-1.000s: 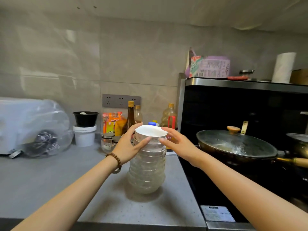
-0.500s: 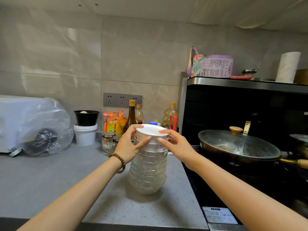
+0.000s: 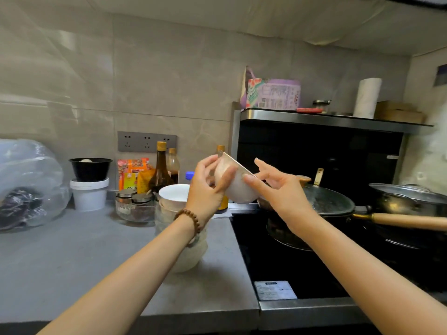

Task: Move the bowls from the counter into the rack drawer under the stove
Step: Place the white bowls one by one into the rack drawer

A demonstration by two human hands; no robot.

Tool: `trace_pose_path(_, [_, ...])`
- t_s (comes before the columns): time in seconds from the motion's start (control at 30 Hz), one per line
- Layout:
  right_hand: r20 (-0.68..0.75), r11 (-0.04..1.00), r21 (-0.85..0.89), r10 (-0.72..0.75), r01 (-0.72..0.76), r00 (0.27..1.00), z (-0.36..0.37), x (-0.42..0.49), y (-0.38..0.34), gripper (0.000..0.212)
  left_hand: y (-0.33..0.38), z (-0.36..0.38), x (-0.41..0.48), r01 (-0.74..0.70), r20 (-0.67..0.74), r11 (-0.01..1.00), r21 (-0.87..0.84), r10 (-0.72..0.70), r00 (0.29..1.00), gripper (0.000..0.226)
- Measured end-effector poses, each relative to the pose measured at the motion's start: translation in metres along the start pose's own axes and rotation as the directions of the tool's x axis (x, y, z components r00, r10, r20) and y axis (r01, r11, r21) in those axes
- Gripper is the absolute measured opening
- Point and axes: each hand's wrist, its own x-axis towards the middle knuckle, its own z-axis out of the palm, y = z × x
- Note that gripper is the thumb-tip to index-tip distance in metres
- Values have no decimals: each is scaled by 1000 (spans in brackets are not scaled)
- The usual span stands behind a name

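Mostly shiny stuff in this kitchen
glossy white ceramic bowl (image 3: 235,187), smooth matt grey counter (image 3: 72,262), mirror-black glass stovetop (image 3: 278,264), brushed steel shelf (image 3: 338,119), pan's smooth wooden handle (image 3: 408,220), wooden bead bracelet (image 3: 193,220).

White bowl (image 3: 238,189), grey counter (image 3: 72,257) — black stove (image 3: 290,269), brown-beaded bracelet (image 3: 191,220)

I find open surface across the front and left of the table (image 3: 60,274), free for passage. The stack of bowls (image 3: 174,199) stands near its right edge, with jars (image 3: 135,206) and bottles (image 3: 160,170) crowded just behind. Rightward, the lidded wok (image 3: 326,201) and its long handle (image 3: 399,220) bar the back of the stove (image 3: 278,267).
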Motion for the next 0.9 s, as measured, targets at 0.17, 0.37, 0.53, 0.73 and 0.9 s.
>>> trace_pose_path(0.17, [-54,992,-15,127,-128,990,-70,-57,-4,25,-12,78,-34,135,187,984,-120,-111,976,41])
trace_pose_path(0.37, [-108,925,33,379,-378,919,-148,-125,28,38,-45,157,-95,264,428,962,-68,-210,879,60])
trace_pose_path(0.53, [-99,805,200,584,-558,806,-190,-183,81,40,-94,205,-153,311,527,942,129,-330,783,88])
trace_pose_path(0.73, [-71,619,296,773,-727,630,-209,-242,149,36,-157,234,-219,388,611,897,211,-431,664,86])
trace_pose_path(0.9, [43,518,228,841,-825,540,-222,-274,192,35,-199,238,-256,399,616,869,293,-491,616,82])
